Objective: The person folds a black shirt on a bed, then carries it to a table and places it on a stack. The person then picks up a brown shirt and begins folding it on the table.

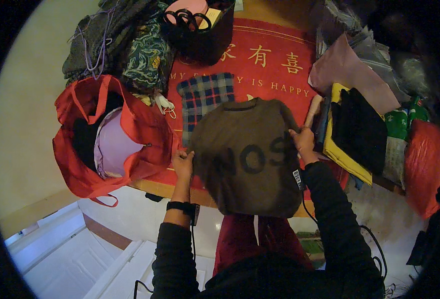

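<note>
A brown crew-neck top (242,130) with large dark lettering is spread in front of me, its collar pointing away. My left hand (183,162) pinches its left edge between thumb and fingers. At the opposite edge my right hand (303,142) grips the fabric near the shoulder. The top's lower hem hangs past the table's front edge, above my legs. Its upper part partly covers a folded plaid cloth (207,93) in navy, grey and red. Beneath both lies a red mat (270,37) with gold writing.
At the left stands an open red fabric bag (149,142) with a lilac item (117,140) inside. Behind are dark clothes (87,48) and a black container (201,46) holding scissors (188,18). Folded yellow cloth (343,157), black cloth (360,127) and a red plastic bag (424,168) lie right.
</note>
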Demonstrator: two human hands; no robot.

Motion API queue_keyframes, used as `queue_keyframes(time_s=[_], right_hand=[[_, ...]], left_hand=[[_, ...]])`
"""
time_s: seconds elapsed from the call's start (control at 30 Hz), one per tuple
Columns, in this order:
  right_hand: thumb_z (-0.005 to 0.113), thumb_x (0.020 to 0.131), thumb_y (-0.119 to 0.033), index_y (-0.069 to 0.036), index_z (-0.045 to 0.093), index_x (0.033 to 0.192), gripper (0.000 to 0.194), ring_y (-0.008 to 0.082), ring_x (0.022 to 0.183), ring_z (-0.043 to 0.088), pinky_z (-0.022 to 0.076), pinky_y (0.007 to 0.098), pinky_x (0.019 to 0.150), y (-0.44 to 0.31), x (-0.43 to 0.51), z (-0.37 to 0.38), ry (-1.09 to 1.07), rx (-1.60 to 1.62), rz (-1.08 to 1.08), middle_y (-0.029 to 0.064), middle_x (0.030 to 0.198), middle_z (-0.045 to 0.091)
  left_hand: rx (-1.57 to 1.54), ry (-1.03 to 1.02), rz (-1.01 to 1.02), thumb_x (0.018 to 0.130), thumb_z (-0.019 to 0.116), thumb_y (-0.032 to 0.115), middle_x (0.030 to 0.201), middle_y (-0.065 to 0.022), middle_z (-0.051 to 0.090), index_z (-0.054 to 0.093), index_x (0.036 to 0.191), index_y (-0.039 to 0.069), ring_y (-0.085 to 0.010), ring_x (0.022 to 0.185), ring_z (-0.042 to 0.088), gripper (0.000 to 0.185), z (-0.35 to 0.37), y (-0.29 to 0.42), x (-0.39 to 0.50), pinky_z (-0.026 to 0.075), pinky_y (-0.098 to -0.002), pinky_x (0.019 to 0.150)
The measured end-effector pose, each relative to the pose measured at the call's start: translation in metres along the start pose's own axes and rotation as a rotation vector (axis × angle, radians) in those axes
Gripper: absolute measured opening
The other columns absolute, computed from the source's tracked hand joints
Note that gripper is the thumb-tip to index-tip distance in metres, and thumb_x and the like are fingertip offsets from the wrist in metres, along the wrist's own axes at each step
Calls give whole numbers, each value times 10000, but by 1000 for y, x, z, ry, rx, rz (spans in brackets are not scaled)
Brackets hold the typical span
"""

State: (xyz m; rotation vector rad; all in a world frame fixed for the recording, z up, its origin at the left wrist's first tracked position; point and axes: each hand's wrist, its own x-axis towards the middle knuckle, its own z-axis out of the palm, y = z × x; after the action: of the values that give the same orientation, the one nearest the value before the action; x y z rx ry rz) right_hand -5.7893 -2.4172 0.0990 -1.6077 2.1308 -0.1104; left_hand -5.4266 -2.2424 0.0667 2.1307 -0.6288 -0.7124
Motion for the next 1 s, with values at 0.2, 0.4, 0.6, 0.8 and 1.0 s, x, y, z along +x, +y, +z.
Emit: queue_keyframes(time_s=[0.2, 0.4, 0.6, 0.8, 1.0], right_hand=[[771, 697, -289, 14, 602, 886, 395, 389, 834, 618, 490, 430, 703, -9, -11, -15, 15, 82, -96, 223, 842, 636], [767, 678, -210, -9, 616, 875, 319, 377, 833, 620, 490, 389, 730, 7, -2, 2, 44, 411, -63, 209, 838, 637], [723, 727, -99, 4, 585, 863, 220, 280, 737, 633, 474, 367, 649, 23, -8, -5, -65, 116, -124, 184, 756, 627], [665, 779, -220, -12, 579, 857, 238, 366, 788, 606, 473, 412, 692, 7, -30, -9, 75, 266, -122, 195, 814, 621], [636, 832, -214, -28, 562, 878, 205, 302, 698, 614, 471, 388, 648, -45, -66, -12, -17, 587, -408, 147, 721, 613]], left_hand=[[-143, -83, -64, 661, 761, 79, 647, -7, 470, 479, 702, 38, -122, 607, 433, 287, -1, -10, 1, 379, -283, 591], [30, -39, -80, 702, 713, 49, 684, 8, 477, 540, 837, 36, -119, 627, 453, 220, 11, -25, -3, 388, -267, 605], [-147, -68, -153, 727, 686, 25, 660, 21, 419, 507, 837, 56, -123, 630, 443, 213, -10, -9, -15, 390, -273, 617], [-193, 37, -96, 753, 649, -25, 795, -33, 514, 506, 877, 44, -144, 757, 507, 201, -4, 36, -32, 423, -278, 711], [-782, -233, -277, 755, 633, -54, 1106, -132, 599, 490, 1109, 13, -209, 967, 586, 387, 29, 76, -65, 468, -318, 842]])
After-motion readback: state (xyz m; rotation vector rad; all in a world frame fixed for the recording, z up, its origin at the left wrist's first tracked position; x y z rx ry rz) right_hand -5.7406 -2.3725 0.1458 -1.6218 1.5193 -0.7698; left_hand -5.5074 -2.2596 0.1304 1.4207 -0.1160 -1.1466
